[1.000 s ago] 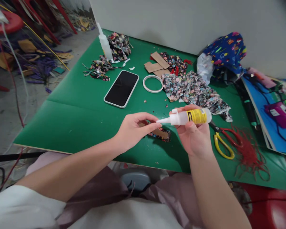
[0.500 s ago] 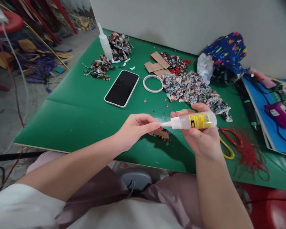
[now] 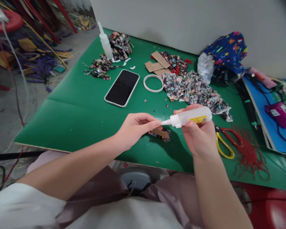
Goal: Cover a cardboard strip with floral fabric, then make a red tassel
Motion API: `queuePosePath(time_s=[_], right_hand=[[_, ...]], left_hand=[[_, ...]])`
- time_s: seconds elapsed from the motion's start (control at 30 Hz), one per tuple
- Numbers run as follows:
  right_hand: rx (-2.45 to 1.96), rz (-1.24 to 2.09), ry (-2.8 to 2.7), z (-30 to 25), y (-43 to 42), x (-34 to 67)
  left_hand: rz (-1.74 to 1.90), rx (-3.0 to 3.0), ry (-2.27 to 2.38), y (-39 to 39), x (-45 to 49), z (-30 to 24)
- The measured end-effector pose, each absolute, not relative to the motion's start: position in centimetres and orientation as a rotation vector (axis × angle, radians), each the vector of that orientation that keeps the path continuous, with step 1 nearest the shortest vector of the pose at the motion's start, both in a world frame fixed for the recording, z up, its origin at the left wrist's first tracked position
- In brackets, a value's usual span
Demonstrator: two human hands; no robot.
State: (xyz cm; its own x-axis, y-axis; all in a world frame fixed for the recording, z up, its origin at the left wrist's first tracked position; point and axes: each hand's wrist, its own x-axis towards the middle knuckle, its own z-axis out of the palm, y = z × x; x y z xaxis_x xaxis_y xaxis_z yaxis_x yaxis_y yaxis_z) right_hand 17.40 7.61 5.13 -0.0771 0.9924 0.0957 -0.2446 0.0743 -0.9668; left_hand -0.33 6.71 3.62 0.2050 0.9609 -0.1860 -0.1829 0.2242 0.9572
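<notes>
My right hand is wrapped round a translucent glue bottle with a yellow label and a white pointed nozzle. The bottle lies nearly level, its nozzle aimed left. At the nozzle's tip, the thumb and fingers of my left hand are pinched together; the very end is hidden between them. Just below on the table lies a small strip of brown card edged with dark floral fabric, its left end partly behind my left fingers.
On the green table are a phone, a white tape ring, crumpled floral fabric and card pieces. A second bottle stands back left. Scissors and red threads lie right.
The glue bottle has turned about its length, so less of the yellow label shows. Its base has shifted slightly left and up with my right hand. My left hand stays almost still.
</notes>
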Motion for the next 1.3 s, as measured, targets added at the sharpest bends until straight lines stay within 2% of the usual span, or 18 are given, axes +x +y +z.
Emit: queuePosePath(time_s=[0.33, 0.6, 1.0, 1.3], right_hand=[[-0.877, 1.298, -1.127, 5.3, 7.7, 18.0], [-0.855, 1.310, -1.151, 5.3, 7.6, 17.7], [-0.801, 1.478, -1.070, 5.3, 7.4, 18.3], [-0.781, 1.556, -0.941, 4.4, 7.9, 18.3]], left_hand=[[0.966, 0.979, 0.903, 6.6, -0.6, 3.9], [1.036, 1.187, 1.139, 6.2, -0.3, 4.1], [0.983, 0.760, 0.871, 6.6, -0.3, 4.1], [1.094, 0.886, 0.916, 6.2, -0.2, 4.5]])
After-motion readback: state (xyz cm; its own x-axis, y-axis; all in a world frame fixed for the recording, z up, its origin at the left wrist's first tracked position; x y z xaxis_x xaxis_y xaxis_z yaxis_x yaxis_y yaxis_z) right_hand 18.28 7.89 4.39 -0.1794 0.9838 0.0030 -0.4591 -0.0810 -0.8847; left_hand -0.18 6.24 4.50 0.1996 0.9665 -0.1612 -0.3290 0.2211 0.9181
